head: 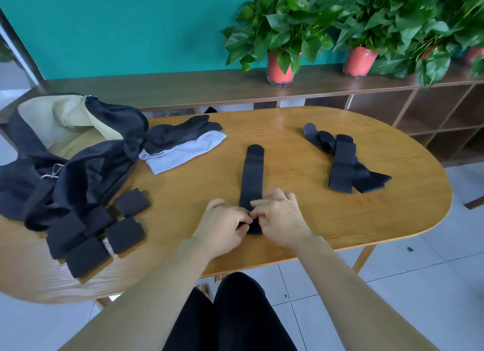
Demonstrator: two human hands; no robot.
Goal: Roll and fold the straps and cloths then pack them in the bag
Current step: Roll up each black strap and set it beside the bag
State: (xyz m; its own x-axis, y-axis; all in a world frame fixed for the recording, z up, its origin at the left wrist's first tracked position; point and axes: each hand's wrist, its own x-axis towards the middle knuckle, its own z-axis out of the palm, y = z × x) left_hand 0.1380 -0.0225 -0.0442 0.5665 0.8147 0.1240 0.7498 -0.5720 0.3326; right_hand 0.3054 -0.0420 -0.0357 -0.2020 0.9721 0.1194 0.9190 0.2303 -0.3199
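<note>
Both hands [281,219] curl side by side, pinching the strap's [252,177] near end.

The left hand [222,221] and right hand [281,215] are shown bare, their forearms [162,280] left uncovered down to the frame edge at 7 and 5 o'clock, and black trousers [235,324] are worn at 6 o'clock.

A plain teal painted wall [131,23] backs a long, dark brown wooden sideboard [183,87] with open square compartments [379,107]. On top of it stand leafy green potted plants [285,20] in glossy coral-red pots [358,63]. In front is an oval, honey-coloured wooden table [314,219] on slanted legs, over pale grey-white square floor tiles [432,285], all in soft, even light.
</note>
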